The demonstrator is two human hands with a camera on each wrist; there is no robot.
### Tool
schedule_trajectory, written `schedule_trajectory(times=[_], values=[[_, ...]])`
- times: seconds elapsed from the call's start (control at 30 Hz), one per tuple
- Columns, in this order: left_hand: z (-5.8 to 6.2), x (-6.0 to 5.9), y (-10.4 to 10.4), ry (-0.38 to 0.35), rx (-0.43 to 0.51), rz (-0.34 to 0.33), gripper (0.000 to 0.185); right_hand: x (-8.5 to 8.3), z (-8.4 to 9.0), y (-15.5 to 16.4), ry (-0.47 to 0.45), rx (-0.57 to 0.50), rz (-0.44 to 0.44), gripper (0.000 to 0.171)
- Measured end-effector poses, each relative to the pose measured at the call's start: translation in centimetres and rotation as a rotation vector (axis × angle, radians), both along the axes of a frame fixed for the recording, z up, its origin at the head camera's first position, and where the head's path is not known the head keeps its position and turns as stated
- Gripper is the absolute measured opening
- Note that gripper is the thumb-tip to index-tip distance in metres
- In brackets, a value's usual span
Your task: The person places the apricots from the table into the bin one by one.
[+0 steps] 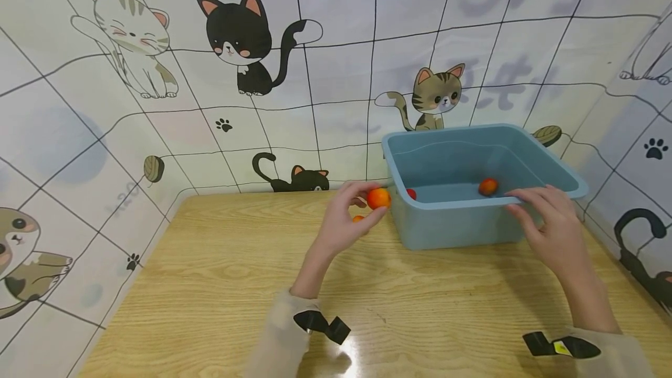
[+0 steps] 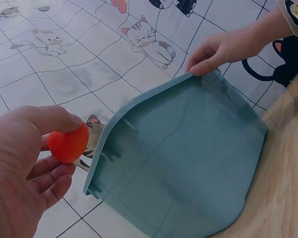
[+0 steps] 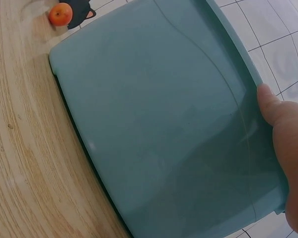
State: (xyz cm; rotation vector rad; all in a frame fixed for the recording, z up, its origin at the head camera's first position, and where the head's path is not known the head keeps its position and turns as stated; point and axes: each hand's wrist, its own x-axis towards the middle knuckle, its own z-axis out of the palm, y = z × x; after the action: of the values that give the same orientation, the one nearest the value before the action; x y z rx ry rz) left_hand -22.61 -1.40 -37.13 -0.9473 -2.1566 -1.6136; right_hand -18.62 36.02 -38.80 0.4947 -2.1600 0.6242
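My left hand (image 1: 349,214) pinches a small round orange-red fruit (image 1: 378,198) between thumb and fingers, just outside the bin's left end. In the left wrist view the same fruit (image 2: 68,143) is near the rim's corner. My right hand (image 1: 553,232) grips the front rim of a blue-green plastic bin (image 1: 457,223) near its right end, thumb outside. Inside the bin lie a red-orange fruit (image 1: 488,186) and a red one (image 1: 411,193), partly hidden by the near wall. Another orange fruit (image 1: 358,219) rests on the table, mostly hidden behind my left hand.
The bin stands at the back right of a wood-grain table (image 1: 220,284). Behind and beside it hangs a white checked covering (image 1: 341,74) printed with cartoon cats. Dark straps (image 1: 321,325) are around both sleeves.
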Motion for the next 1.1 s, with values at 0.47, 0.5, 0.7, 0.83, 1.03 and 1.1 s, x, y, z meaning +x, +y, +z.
schedule_trajectory(times=[0.47,0.5,0.7,0.83,1.03,1.1], values=[[1.2,-0.2,3.0,0.05,0.083,-0.002,0.041,0.0,0.0,0.1,0.002,-0.009,0.002,0.036],[1.3,-0.2,3.2,0.052,0.089,-0.001,0.041,0.0,0.0,0.1,0.002,-0.009,0.001,0.034],[1.6,-0.1,4.4,0.044,0.103,0.011,0.039,0.1,0.0,0.0,-0.016,-0.004,-0.003,0.023],[1.8,0.0,5.1,0.039,0.097,0.014,0.039,0.1,0.0,0.1,-0.017,-0.004,-0.001,0.024],[1.7,-0.1,5.9,0.065,0.083,0.023,0.039,0.0,0.0,0.1,-0.006,-0.008,0.002,0.032],[1.8,-0.2,6.2,0.066,0.088,0.028,0.039,0.0,0.0,0.1,-0.003,-0.009,0.002,0.034]])
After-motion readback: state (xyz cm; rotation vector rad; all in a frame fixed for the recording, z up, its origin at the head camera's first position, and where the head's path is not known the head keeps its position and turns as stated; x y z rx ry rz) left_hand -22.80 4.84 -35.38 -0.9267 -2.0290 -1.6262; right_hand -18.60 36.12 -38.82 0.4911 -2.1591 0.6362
